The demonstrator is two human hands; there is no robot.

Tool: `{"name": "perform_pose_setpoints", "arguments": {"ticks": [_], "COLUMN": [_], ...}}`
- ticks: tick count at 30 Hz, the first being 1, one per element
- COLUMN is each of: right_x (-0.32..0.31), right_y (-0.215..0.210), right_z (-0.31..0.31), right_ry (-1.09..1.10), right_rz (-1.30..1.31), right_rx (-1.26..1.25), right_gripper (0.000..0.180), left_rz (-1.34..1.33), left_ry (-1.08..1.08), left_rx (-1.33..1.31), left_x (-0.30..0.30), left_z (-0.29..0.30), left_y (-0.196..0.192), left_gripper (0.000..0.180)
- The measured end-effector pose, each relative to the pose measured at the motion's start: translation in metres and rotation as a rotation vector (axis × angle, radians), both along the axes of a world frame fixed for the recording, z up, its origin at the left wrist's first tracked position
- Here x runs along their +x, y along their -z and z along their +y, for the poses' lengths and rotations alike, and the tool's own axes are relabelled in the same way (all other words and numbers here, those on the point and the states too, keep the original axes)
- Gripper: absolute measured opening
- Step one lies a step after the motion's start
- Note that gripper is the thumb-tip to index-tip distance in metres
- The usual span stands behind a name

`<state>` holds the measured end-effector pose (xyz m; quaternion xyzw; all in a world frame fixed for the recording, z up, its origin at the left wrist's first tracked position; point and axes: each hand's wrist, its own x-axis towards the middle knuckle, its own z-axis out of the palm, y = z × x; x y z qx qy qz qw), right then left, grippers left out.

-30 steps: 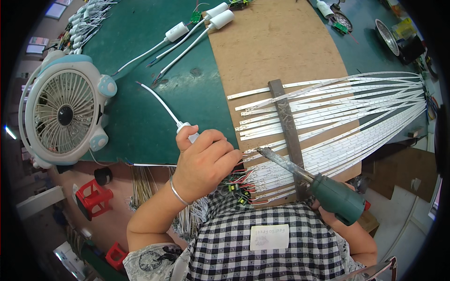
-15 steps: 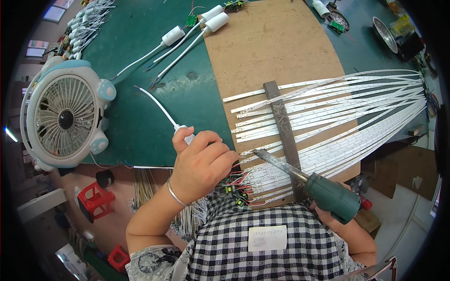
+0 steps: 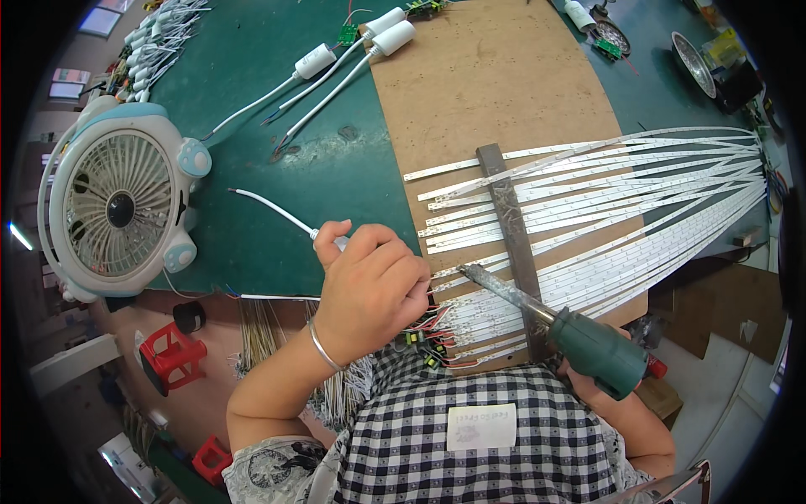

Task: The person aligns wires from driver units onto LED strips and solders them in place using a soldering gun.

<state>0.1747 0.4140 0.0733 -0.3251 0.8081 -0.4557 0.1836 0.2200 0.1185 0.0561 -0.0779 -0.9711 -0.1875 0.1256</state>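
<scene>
My left hand point(image 3: 369, 290) is closed round a white cylindrical housing point(image 3: 342, 242), mostly covered by the fingers. Its white cable point(image 3: 273, 210) sticks out to the upper left over the green tabletop. The curled fingertips are at the near-left strip ends, where red and white wires point(image 3: 435, 319) and small circuit boards point(image 3: 426, 346) bunch up. In my right hand point(image 3: 588, 382), partly hidden behind the handle, is a soldering iron point(image 3: 598, 353) with a green handle. Its tip hovers at or just over the ends of the white LED strips point(image 3: 579, 281); contact cannot be made out.
A dark metal bar point(image 3: 514, 244) lies across the strips on a brown board point(image 3: 495, 76). White housings with cables point(image 3: 393, 38) rest at the back. A fan point(image 3: 122, 206) stands left on the green table point(image 3: 252, 160). Metal dishes point(image 3: 693, 63) sit far right.
My left hand has tilted slightly, swinging the cable's free end left and downward. The soldering iron stays almost in place, and the whole view has shifted a little.
</scene>
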Motion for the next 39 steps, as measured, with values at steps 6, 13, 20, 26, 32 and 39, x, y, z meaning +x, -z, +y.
{"name": "perform_pose_setpoints", "arguments": {"ticks": [6, 13, 20, 26, 32, 39], "right_x": [0.000, -0.001, 0.000, 0.002, 0.005, 0.003], "right_y": [-0.003, 0.000, 0.003, 0.006, 0.000, 0.003], "right_z": [-0.005, -0.001, -0.001, 0.005, 0.016, 0.011], "right_ry": [0.015, -0.073, -0.132, -0.054, 0.131, 0.117], "right_rz": [0.024, 0.071, 0.308, 0.094, -0.426, -0.289], "right_rx": [0.021, 0.127, 0.157, 0.048, -0.096, -0.034], "right_gripper": [0.007, 0.013, 0.019, 0.017, 0.036, 0.030], "left_rz": [-0.007, -0.012, -0.012, -0.023, -0.025, -0.029], "left_ry": [-0.007, -0.004, -0.006, -0.005, -0.011, -0.008], "left_rx": [-0.034, -0.034, -0.021, -0.021, -0.039, -0.045], "left_x": [0.000, 0.000, 0.000, -0.001, 0.000, -0.001], "left_z": [0.001, 0.001, 0.003, 0.002, 0.002, 0.002], "left_y": [0.002, 0.002, 0.003, 0.002, 0.001, 0.001], "left_gripper": [0.017, 0.016, 0.017, 0.017, 0.017, 0.017]}}
